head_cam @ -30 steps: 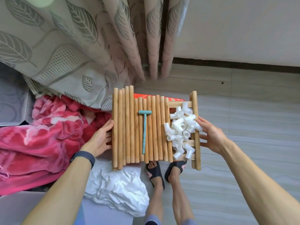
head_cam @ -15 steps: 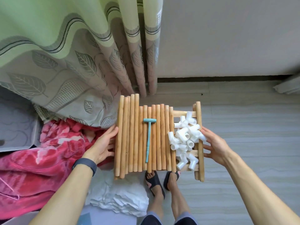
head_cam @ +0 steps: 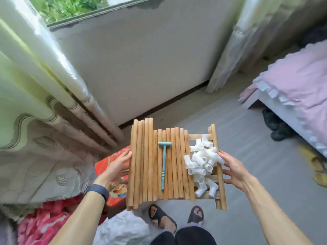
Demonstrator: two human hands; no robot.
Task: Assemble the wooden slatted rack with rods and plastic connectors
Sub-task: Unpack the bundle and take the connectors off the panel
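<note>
You have not started joining anything yet: every part is loose, so the whole assembly is still ahead of you. You hold the slatted panel [head_cam: 200, 137] level like a tray, over your feet at 6 o'clock in the view. The rods [head_cam: 146, 161] lie on it side by side, from its middle out to its 9 o'clock edge. A small teal mallet [head_cam: 163, 165] rests lengthwise on top of them. The white plastic connectors [head_cam: 201, 161] sit in a heap toward the 3 o'clock side, against the panel's side rail. None of them has a rod pushed into it.

Your left hand [head_cam: 116, 169] supports the 9 o'clock edge, fingers fairly straight against the outermost rod and under it. Your right hand [head_cam: 231, 167] does the same at 3 o'clock, fingers spread along the rail and not wrapped round it. In my judgement you first need to set the load down somewhere flat.

The grey floor [head_cam: 247, 156] runs from 12 to 4 o'clock. A plain wall [head_cam: 141, 59] stands at 12 o'clock, with a window [head_cam: 70, 6] at 11. A pale leaf-patterned curtain [head_cam: 35, 85] hangs from 9 to 10 o'clock. A bed [head_cam: 292, 82] with a pink cover is at 2 o'clock. A red stool [head_cam: 106, 167] shows under your left hand, a pink blanket [head_cam: 40, 223] lies at 8 o'clock, and a white cloth [head_cam: 123, 227] at 7.
</note>
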